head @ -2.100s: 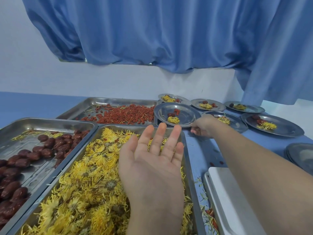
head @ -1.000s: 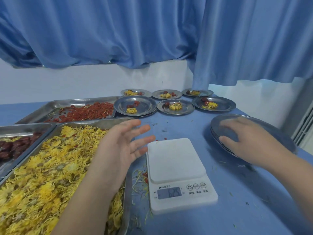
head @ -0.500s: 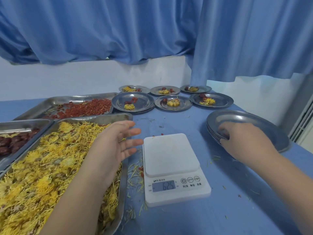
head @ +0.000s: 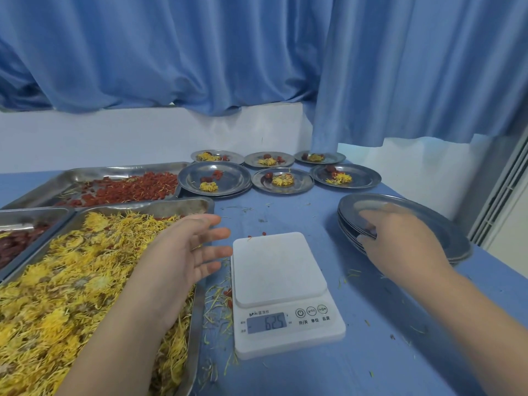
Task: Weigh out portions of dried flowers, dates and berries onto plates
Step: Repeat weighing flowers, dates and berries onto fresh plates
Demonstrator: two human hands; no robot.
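Six filled plates point(head: 217, 178) sat done well beyond the fingertips, the scale point(head: 278, 264) bare between the hands, right hand point(head: 400, 241) pinching the top plate point(head: 414, 207) of the empty stack, left hand point(head: 188, 252) spread and holding nothing over the flowers point(head: 71, 281), so more portions likely remained.

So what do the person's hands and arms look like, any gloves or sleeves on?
No gloves: the left hand and right hand are bare, and so are the left forearm and right forearm, right to the picture's edge. No sleeve, watch or bracelet shows. I see no rings either, though the right hand is blurred.
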